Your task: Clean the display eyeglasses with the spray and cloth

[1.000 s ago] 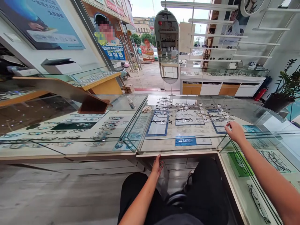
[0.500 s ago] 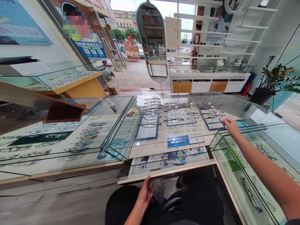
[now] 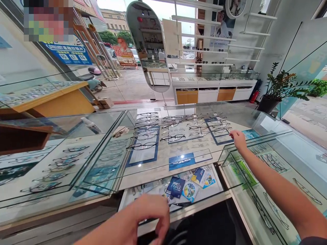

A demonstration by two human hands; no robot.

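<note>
Left grip curls over the open drawer, bottom centre, its hold hidden; blue packet inside! Right grip, fingers bent, sits at the glass tabletop, right of centre, contents unclear.

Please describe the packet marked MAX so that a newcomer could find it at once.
Below the glass showcase with rows of spectacles, a drawer stands open. Inside, just beyond the left hand, lies a squarish, dark blue packet. It reads MAX in pale letters; the neighbour on its right shows a round yellow-and-blue picture.
</note>
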